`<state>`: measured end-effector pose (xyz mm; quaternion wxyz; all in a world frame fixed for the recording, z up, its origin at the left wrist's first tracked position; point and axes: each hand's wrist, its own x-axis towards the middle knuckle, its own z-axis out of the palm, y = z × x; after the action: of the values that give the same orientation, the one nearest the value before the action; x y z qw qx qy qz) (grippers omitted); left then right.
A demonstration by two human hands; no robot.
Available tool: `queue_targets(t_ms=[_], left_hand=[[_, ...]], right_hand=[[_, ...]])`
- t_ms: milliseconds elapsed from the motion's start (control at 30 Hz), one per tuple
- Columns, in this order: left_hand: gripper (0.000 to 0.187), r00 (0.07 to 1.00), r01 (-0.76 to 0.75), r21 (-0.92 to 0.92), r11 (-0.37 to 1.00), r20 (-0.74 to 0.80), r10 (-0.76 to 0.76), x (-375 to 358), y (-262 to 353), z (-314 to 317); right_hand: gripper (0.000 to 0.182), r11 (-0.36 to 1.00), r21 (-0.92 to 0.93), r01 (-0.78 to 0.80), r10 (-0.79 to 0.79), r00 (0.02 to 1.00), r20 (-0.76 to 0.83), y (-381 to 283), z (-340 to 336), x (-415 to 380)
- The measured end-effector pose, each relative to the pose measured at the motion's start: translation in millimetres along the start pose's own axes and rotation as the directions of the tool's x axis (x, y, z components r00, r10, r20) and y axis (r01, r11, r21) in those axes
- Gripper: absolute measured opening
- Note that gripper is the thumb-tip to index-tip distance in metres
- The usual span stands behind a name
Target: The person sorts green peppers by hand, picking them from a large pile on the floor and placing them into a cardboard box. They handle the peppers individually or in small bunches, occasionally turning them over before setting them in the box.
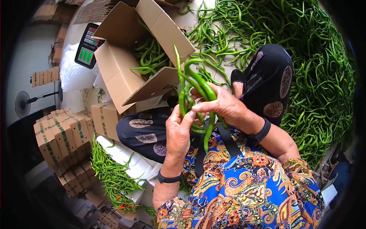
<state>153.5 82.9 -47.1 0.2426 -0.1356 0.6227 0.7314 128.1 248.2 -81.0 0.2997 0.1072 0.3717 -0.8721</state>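
Long green chili peppers [206, 89] are bunched between my two hands, above my lap. My left hand [178, 131] is closed around the lower left of the bunch, its thumb close to the other thumb. My right hand [225, 105] grips the peppers from the right, fingers partly hidden behind them. One thin pepper points up out of the bunch, past the flap of an open cardboard box [118, 72]. More green peppers [152, 57] lie inside that box, just beyond my hands.
A large heap of green peppers [316, 76] spreads over the floor on the right. A scale display [87, 45] stands left of the box. Taped cartons [63, 131] are stacked at left, near a fan [23, 104]. Smaller peppers [110, 171] lie beside white sheeting [126, 160].
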Motion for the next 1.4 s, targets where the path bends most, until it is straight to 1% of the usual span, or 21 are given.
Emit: queue_targets(t_ms=[67,100,167,267,300,400,433,533,567,667,767,867,900,933,1000,1100,1133,1200,1267,1333,1400], left_hand=[[0.04,0.999,-0.023,0.062,0.998,0.023,0.022,-4.5,-2.7,4.2],[0.042,0.997,-0.076,0.016,0.997,0.019,0.076,-5.6,0.3,15.7],[0.044,1.0,0.007,-0.202,0.979,0.009,-0.006,-9.3,5.6,21.9],[0.044,1.0,0.017,-0.29,0.957,-0.009,-0.021,-4.3,-6.5,7.1],[0.044,1.0,0.009,-0.299,0.954,-0.018,-0.015,-2.5,-8.7,4.8],[0.044,0.999,-0.032,-0.222,0.974,-0.027,0.027,-3.0,-3.4,11.9],[0.044,0.998,-0.032,-0.207,0.978,-0.054,0.021,-4.1,-0.7,15.1],[0.041,0.98,-0.143,-0.083,0.986,-0.154,0.129,-7.3,2.9,22.1],[0.042,0.975,-0.158,-0.043,0.987,-0.167,0.149,-8.3,3.8,23.8],[0.039,0.968,-0.178,-0.01,0.984,-0.179,0.173,-8.9,0.4,26.8],[0.036,0.934,-0.282,0.125,0.951,-0.19,0.302,-4.5,-12.3,27.8],[0.036,0.94,-0.28,0.24,0.929,-0.13,0.317,-2.5,-21.6,25.5],[0.036,0.961,-0.253,0.138,0.958,-0.076,0.265,-3.4,-17.0,32.6],[0.041,0.964,-0.249,0.136,0.959,-0.058,0.258,-4.0,-20.5,32.6],[0.05,0.959,-0.259,0.158,0.953,-0.073,0.273,-3.4,-18.1,36.6],[0.054,0.984,-0.159,0.29,0.944,-0.037,0.177,-10.5,-13.6,24.6],[0.053,0.972,-0.163,0.361,0.918,-0.1,0.212,-17.8,-4.7,21.1],[0.05,0.933,-0.156,0.491,0.857,-0.211,0.291,-38.5,20.1,12.3],[0.049,0.753,-0.235,0.685,0.689,-0.32,0.575,-69.9,31.0,-24.4],[0.048,0.534,-0.098,0.719,0.688,-0.545,0.646,-109.1,43.0,-53.3],[0.042,0.479,0.042,0.681,0.731,-0.656,0.583,-159.4,27.6,-106.7]], right_hand=[[0.043,0.979,-0.115,0.167,-0.176,0.982,-0.075,0.9,9.5,-0.5],[0.042,0.988,-0.105,0.112,-0.122,0.989,-0.086,0.9,5.2,-0.2],[0.041,0.997,-0.082,0.0,-0.009,0.995,-0.101,3.1,-6.4,1.9],[0.035,0.978,-0.179,0.102,-0.12,0.989,-0.091,5.8,-7.1,2.1],[0.032,0.981,-0.145,0.126,-0.143,0.983,-0.119,12.1,-6.9,5.5],[0.028,0.995,0.075,0.07,-0.064,0.995,-0.08,12.7,-10.0,-1.4],[0.027,0.992,0.107,0.061,-0.053,0.996,-0.072,16.6,-13.6,-1.3],[0.026,0.994,0.113,-0.002,0.029,0.97,-0.241,9.0,-13.7,-9.4],[0.027,0.981,0.195,0.019,0.028,0.972,-0.233,12.7,-21.8,-9.6],[0.032,0.966,0.259,0.015,0.033,0.983,-0.179,11.0,-30.7,-16.7],[0.036,0.971,0.236,0.018,0.025,0.983,-0.179,3.2,-20.3,-27.5],[0.042,0.987,0.157,-0.03,0.066,0.971,-0.231,-2.5,-10.8,-29.3],[0.045,0.994,0.107,-0.008,0.03,0.977,-0.209,-5.2,-5.0,-28.7],[0.046,0.999,0.014,0.053,-0.049,0.98,-0.191,4.9,-8.9,-21.2],[0.049,0.996,-0.062,0.057,-0.066,0.986,-0.153,3.6,-13.7,-16.3],[0.051,1.0,-0.003,0.031,-0.031,0.999,-0.028,6.5,-14.4,-11.3],[0.052,0.997,0.073,-0.008,0.008,1.0,-0.001,3.8,-10.6,-12.3],[0.053,0.973,0.214,-0.09,0.08,0.995,0.055,-7.2,-2.8,-16.2],[0.049,0.95,0.306,-0.061,0.032,0.995,0.097,-3.8,-19.5,-3.8],[0.043,0.863,0.502,-0.058,0.003,0.994,0.109,1.4,-32.0,2.4],[0.037,0.824,0.563,-0.059,-0.019,0.991,0.133,7.0,-40.4,5.0]])
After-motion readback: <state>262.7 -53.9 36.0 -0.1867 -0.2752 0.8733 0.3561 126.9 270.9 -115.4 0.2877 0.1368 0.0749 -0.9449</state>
